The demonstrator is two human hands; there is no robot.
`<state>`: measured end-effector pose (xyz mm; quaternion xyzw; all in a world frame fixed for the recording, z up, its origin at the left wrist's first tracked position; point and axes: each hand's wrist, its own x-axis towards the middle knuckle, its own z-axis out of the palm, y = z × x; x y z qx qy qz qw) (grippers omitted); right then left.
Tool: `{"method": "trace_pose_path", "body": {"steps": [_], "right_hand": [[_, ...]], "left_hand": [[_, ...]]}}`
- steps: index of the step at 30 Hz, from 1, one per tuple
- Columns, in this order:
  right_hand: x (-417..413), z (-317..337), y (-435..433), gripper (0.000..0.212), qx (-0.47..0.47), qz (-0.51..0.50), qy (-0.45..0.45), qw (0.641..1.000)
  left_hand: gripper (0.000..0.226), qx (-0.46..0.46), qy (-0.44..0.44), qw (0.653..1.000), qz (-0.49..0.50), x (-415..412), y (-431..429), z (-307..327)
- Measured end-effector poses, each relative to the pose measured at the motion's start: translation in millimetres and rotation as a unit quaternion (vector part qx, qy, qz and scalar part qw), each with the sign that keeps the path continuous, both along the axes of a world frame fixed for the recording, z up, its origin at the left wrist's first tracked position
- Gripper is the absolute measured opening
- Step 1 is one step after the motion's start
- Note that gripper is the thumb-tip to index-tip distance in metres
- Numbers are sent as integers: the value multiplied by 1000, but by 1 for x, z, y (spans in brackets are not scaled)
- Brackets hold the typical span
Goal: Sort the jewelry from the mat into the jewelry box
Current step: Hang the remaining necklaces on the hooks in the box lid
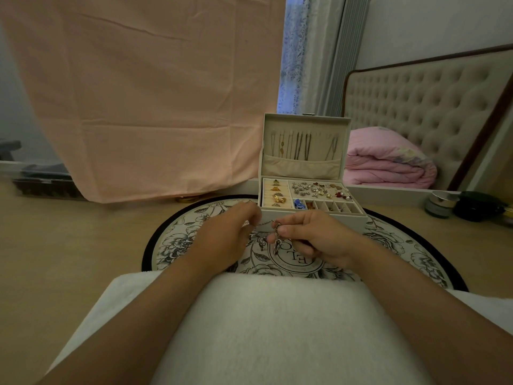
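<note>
We hold a necklace [277, 240] between both hands, just this side of the front wall of the jewelry box [352, 220]. The left hand [224, 232] seems to pinch one end of the chain, and the right hand [313, 234] pinches it a little further along. The short stretch between them runs left to right, roughly level. The rest hangs straight down from the right fingers in a bunched drop over the middle of the mat [402, 245].

The box stands directly ahead, beyond our knuckles, on the mat's far edge. Its lid [305, 173] stands upright behind the tray, with other chains hanging from a row of hooks. We judge the necklace belongs there, so it has to go up and away from us, over the filled tray compartments. The right hand carries the weight and sits nearer the lid's centre. Whether any hook is free is too small to tell.

The round floral mat lies on a pale wood tabletop [83, 245]. A white towel [263, 315] covers our lap, a pink cloth [144, 93] hangs to the left, and a tufted headboard [422, 107] and a folded pink quilt [388, 162] show on the right.
</note>
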<state>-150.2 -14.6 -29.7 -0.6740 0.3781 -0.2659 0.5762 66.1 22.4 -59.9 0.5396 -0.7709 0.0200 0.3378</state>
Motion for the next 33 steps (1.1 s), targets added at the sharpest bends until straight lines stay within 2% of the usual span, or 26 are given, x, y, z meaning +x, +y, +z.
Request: {"method": "trace_pose_path", "body": {"steps": [4, 6, 13, 20, 24, 28, 30, 33], "right_hand": [[0, -1, 0, 22, 10, 9, 8, 1000], [2, -2, -1, 23, 32, 8, 10, 999], [15, -5, 1, 9, 129, -88, -43, 987], [10, 5, 5, 30, 179, -55, -77, 979], [9, 12, 10, 35, 218, -22, -92, 971], [13, 11, 14, 28, 182, -29, -58, 981], [13, 9, 12, 23, 124, -63, 15, 990], [5, 10, 6, 19, 50, -110, 92, 988]], "left_hand": [[16, 25, -72, 997, -29, -1, -1, -1], [29, 33, -86, 995, -24, -2, -1, -3], [81, 58, -33, 998, -21, -12, 2, -3], [105, 53, -25, 998, -23, -14, 5, -5], [104, 51, -18, 998, -21, -14, 5, -7], [95, 78, 6, 996, -35, -14, 4, -6], [80, 95, 11, 995, -23, -12, 4, -4], [33, 113, -1, 994, -9, -2, 3, 1]]}}
